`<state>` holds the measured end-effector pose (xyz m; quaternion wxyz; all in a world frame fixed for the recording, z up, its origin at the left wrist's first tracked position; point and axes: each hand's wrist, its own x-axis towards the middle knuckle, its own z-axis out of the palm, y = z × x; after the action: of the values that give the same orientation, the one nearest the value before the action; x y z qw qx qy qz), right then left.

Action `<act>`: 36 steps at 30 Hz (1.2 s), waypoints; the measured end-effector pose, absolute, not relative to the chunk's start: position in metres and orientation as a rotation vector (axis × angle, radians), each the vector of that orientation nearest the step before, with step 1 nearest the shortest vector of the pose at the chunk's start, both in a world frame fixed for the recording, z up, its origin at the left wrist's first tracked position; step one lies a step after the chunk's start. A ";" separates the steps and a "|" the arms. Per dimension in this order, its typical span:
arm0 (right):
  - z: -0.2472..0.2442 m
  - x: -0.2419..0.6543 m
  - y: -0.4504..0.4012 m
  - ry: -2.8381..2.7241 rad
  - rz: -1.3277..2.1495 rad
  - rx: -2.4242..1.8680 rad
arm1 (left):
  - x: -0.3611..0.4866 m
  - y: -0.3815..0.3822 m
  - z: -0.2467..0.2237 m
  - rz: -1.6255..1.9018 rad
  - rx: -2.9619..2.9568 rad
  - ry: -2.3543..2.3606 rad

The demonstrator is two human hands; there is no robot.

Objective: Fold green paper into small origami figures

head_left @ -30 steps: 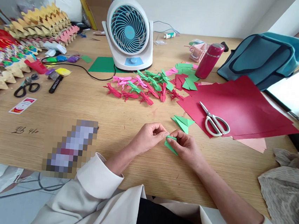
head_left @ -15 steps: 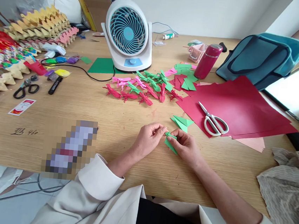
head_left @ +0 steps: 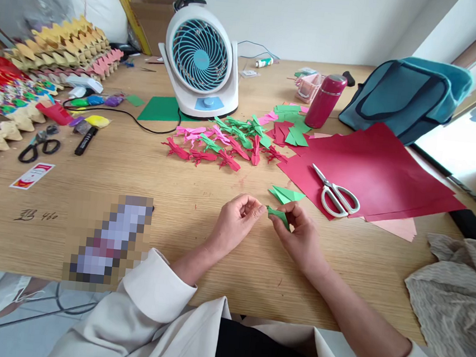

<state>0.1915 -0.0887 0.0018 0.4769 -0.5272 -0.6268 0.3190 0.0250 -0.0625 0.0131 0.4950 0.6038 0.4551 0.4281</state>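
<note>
A small folded green paper point(head_left: 280, 215) is between my two hands, above the table's near middle. My right hand point(head_left: 303, 238) grips its body between thumb and fingers. My left hand point(head_left: 238, 218) is closed in a pinch at the paper's narrow left tip; the fingertips hide the very end. Just beyond the hands lies another folded green paper piece point(head_left: 286, 195), flat on the wood. Farther back, several finished-looking folded paper figures in red point(head_left: 230, 160), green point(head_left: 242, 131) and pink point(head_left: 192, 133) lie in a loose cluster.
White-handled scissors point(head_left: 335, 193) rest on large red sheets point(head_left: 386, 170) at right. Behind stand a red flask point(head_left: 326, 101), a blue bag point(head_left: 405, 99) and a white fan point(head_left: 201, 57). Black-handled scissors point(head_left: 39, 148), a marker point(head_left: 86, 141) and a blurred-out object point(head_left: 109, 244) lie left. A crumpled cloth point(head_left: 449, 300) is at right.
The green paper has turned in my right hand: its lower point hung down and now lies more level, showing a narrower side. The view has shifted slightly.
</note>
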 end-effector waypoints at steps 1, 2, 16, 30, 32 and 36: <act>0.004 0.193 -0.089 -1.582 0.642 -1.283 | 0.026 -0.063 0.013 1.006 1.411 1.071; 0.005 0.193 -0.090 -1.633 0.523 -1.254 | 0.028 -0.065 0.014 0.963 1.363 1.030; 0.006 0.194 -0.093 -1.914 0.218 -1.107 | 0.034 -0.067 0.016 0.953 1.138 0.943; -0.001 0.189 -0.088 -1.417 1.207 -1.148 | 0.027 -0.060 0.015 1.042 1.297 1.084; -0.004 0.188 -0.086 -1.342 1.296 -1.114 | 0.026 -0.060 0.014 1.037 1.298 1.082; -0.011 0.187 -0.085 -1.284 1.330 -1.086 | 0.025 -0.060 0.010 1.009 1.342 1.086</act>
<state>0.1870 -0.0847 -0.0110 0.4783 -0.4448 -0.5259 0.5448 0.0252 -0.0602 0.0100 0.5405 0.5647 0.4570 0.4245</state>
